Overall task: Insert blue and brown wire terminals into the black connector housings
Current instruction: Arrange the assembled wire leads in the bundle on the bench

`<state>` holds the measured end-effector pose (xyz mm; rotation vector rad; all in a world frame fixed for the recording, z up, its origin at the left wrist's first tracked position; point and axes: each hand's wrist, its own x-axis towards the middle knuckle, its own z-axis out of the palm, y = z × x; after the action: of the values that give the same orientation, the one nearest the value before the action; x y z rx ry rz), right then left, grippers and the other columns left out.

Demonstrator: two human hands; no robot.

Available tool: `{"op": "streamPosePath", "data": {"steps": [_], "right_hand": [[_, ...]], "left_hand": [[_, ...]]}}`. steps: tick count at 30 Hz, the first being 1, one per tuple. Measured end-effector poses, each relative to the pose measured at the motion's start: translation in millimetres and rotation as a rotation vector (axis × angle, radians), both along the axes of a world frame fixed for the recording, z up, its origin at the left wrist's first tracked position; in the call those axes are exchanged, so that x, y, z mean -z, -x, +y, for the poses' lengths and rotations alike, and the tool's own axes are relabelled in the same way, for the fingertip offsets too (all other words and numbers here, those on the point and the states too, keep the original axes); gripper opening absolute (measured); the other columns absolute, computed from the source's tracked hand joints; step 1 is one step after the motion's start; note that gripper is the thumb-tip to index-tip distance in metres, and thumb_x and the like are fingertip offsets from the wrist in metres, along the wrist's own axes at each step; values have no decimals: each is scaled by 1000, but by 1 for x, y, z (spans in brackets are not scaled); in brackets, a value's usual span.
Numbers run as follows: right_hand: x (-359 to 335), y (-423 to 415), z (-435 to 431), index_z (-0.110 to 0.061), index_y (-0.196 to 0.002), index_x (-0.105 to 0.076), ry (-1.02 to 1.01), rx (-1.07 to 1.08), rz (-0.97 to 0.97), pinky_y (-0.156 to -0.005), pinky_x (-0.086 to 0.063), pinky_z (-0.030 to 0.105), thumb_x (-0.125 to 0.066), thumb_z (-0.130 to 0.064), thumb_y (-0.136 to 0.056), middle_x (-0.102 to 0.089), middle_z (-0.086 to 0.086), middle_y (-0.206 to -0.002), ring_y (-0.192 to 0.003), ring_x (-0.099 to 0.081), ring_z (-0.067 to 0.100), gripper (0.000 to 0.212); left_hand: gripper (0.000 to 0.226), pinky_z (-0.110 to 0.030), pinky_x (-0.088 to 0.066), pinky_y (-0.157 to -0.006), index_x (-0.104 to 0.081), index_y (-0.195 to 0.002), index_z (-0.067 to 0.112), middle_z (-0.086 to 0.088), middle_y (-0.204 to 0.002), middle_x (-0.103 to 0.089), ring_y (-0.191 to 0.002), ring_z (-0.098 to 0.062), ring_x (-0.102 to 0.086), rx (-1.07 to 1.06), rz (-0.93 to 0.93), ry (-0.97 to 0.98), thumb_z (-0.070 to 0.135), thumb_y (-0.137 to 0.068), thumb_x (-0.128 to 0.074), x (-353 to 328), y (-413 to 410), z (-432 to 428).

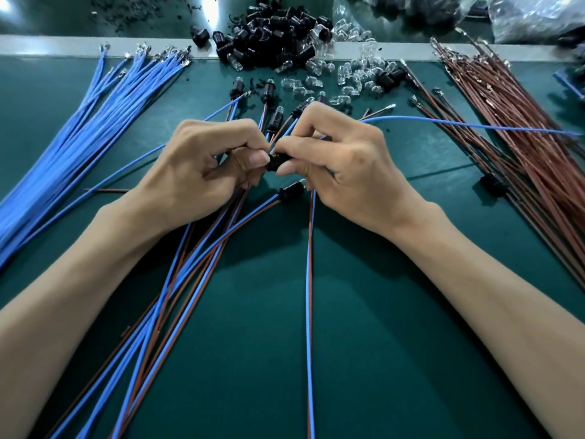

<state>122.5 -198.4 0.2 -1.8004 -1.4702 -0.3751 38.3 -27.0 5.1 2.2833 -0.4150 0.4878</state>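
Now: both your hands pinch one black housing over the mat

Your left hand and right hand meet at the centre of the green mat. The fingers of both are curled, and the thumb and forefinger tips of each pinch a small black housing held between them. One blue wire runs from your right fingers off to the right edge. A fan of paired wires, blue beside brown, passes under your left palm and spreads toward you. Loose blue wires lie far left, and brown wires far right. Beyond your hands, a heap of black housings and clear bulbs lie loose on the mat. At top right sits a clear plastic bag. Its dark contents are too blurred to name.
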Motion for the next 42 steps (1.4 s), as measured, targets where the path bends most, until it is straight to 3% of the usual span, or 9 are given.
{"op": "streamPosePath", "data": {"steps": [8, 12, 15, 18, 25, 28, 31, 37, 42], "right_hand": [[-3, 2, 0, 10, -87, -70, 2, -15, 32, -71, -30, -1, -69, 7, -82, -56, 23, -75, -62, -36, 9, 6], [-1, 1, 0, 5, -92, -72, 2, 67, 40, -60, -35, 17, -71, -11, -84, -58, 20, -75, -58, -42, 16, 17], [1, -1, -1, 2, -94, -73, 12, 119, 39, -59, -38, 24, -70, -15, -86, -59, 17, -76, -60, -45, 16, 19], [1, 0, -1, 5, -96, -72, 16, 107, 29, -62, -39, 23, -70, -9, -85, -60, 18, -76, -62, -49, 18, 17], [-1, 0, -5, 12, -111, -63, 61, 30, 117, -67, -42, 17, -50, 12, -88, -57, 21, -85, -67, -47, 14, 27], [-1, -2, -5, 8, -114, -62, 33, 35, 170, -69, -38, 6, -47, 13, -91, -56, 6, -88, -67, -50, -6, 28], [1, -3, -6, 3, -105, -64, -52, 93, 230, -68, -43, 7, -54, 4, -92, -62, -5, -89, -67, -56, -16, 16], [1, -5, -4, 0, -89, -69, -126, 220, 70, -66, -44, 16, -65, -8, -90, -62, 11, -90, -72, -52, 5, 9], [1, -5, -1, 0, -84, -71, -149, 262, 5, -76, -45, 31, -70, -11, -85, -60, 16, -90, -81, -55, 27, 11]], "left_hand": [[16, -18, -46, -55, -60, -80, -6, -5, -65, -61, -55, -12, -56, -77, 2, 86, -2, -92, -51, 2, 1, 0], [16, -23, -50, -59, -56, -93, 15, 12, -83, -68, -59, -9, -63, -166, -85, 219, 0, -93, -53, 1, 0, 3], [32, -35, -53, -74, -49, -121, 13, 3, -106, -68, -78, -14, -68, -138, -126, 103, 19, -93, -62, -1, 2, 2], [40, -36, -51, -80, -63, -113, 5, 5, -101, -66, -80, -8, -64, -164, -138, -95, 33, -85, -70, 0, 2, -3], [33, -7, -44, -81, -68, -108, 2, 7, -88, -64, -80, 8, -60, -227, -186, -58, 13, -78, -76, 1, 2, -3], [30, -1, -40, -79, -69, -105, 4, 14, -85, -60, -74, 25, -52, -256, -180, -51, 19, -80, -75, 2, 1, -2], [23, -1, -41, -74, -71, -96, 3, 12, -83, -61, -69, 23, -52, -260, -174, -34, 20, -82, -74, 2, 2, -3], [17, -13, -46, -66, -71, -91, 2, 13, -76, -60, -66, 1, -56, -242, -137, -46, 16, -83, -72, 0, 4, -5], [21, -17, -48, -67, -71, -93, 2, 8, -76, -62, -65, 8, -55, -230, -121, -37, 20, -81, -73, 1, 3, -4]]}}
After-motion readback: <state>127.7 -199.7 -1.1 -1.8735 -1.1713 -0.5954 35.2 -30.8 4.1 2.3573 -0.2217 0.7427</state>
